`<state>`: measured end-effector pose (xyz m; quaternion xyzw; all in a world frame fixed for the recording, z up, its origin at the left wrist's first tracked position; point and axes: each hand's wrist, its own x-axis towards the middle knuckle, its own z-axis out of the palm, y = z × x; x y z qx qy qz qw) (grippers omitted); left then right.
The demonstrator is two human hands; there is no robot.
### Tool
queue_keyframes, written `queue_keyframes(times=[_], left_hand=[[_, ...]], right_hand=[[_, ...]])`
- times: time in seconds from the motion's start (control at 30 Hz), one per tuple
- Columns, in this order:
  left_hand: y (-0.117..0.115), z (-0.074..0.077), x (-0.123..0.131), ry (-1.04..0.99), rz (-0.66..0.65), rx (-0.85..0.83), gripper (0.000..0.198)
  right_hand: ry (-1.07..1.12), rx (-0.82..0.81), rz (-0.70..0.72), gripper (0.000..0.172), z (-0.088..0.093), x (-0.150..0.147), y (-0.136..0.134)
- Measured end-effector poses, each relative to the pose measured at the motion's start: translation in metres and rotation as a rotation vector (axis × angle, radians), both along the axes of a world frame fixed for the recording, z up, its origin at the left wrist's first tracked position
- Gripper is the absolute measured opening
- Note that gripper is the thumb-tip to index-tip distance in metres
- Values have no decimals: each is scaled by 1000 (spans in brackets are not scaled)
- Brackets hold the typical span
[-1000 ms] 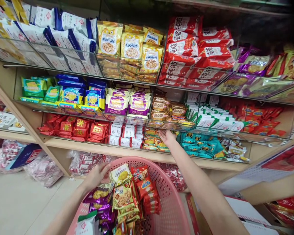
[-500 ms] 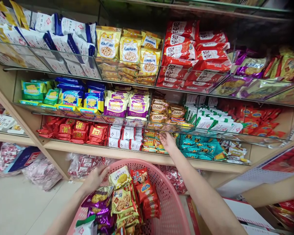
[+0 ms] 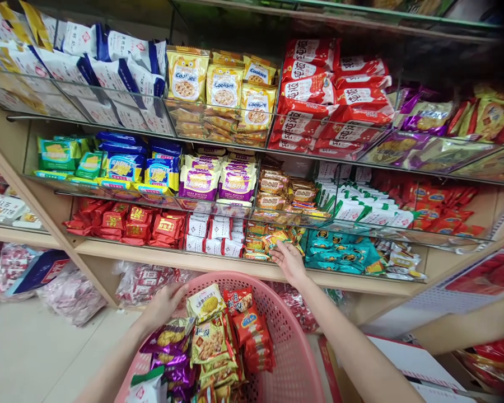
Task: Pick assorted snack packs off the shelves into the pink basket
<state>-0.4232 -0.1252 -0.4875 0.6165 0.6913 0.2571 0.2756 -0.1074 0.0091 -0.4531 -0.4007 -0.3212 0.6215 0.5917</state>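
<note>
My left hand (image 3: 167,304) is closed over the left rim of a pink perforated plastic basket (image 3: 294,341). Inside the basket lie purple cookie packets (image 3: 172,352), gold walnut-cookie packets (image 3: 212,338), red packets (image 3: 252,333) and a white-and-green packet (image 3: 147,386). In front of the lowest shelf, my right hand (image 3: 289,262) pinches a small yellow-orange snack packet (image 3: 276,237) between its fingers. Similar yellow-orange packets (image 3: 256,243) are stacked in the compartment right behind it.
Glass-fronted shelves hold yellow cookie packets (image 3: 224,87), red packets (image 3: 306,89), purple soda biscuits (image 3: 199,179) and teal packets (image 3: 340,252). A white box (image 3: 411,364) stands at lower right. Plastic-wrapped bundles (image 3: 73,294) sit beneath the bottom shelf, near the tiled floor (image 3: 79,358).
My right hand has drawn back slightly from the lower compartment, and a yellow-orange snack packet now shows in its fingers. My left hand and the basket have stayed in place.
</note>
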Motion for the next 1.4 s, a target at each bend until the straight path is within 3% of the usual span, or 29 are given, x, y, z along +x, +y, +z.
queue_keyframes(times=[0.17, 0.43, 0.73, 0.83, 1.17, 1.4], left_hand=[[-1, 0, 1, 4, 7, 18, 41], [-2, 1, 4, 40, -20, -1, 47], [-2, -1, 3, 77, -37, 10, 45], [-2, -1, 3, 72, -34, 1, 45], [-2, -2, 3, 67, -15, -11, 47], [-3, -2, 3, 35, -13, 2, 46]], right_hand=[[-59, -1, 93, 31, -2, 1, -24], [45, -96, 374, 15, 6, -5, -83], [-21, -211, 781, 45, 13, -14, -155], [-45, -268, 880, 43, 8, -16, -170], [-109, -466, 753, 20, -23, -25, -208], [-223, -459, 870, 51, -13, -36, -221]])
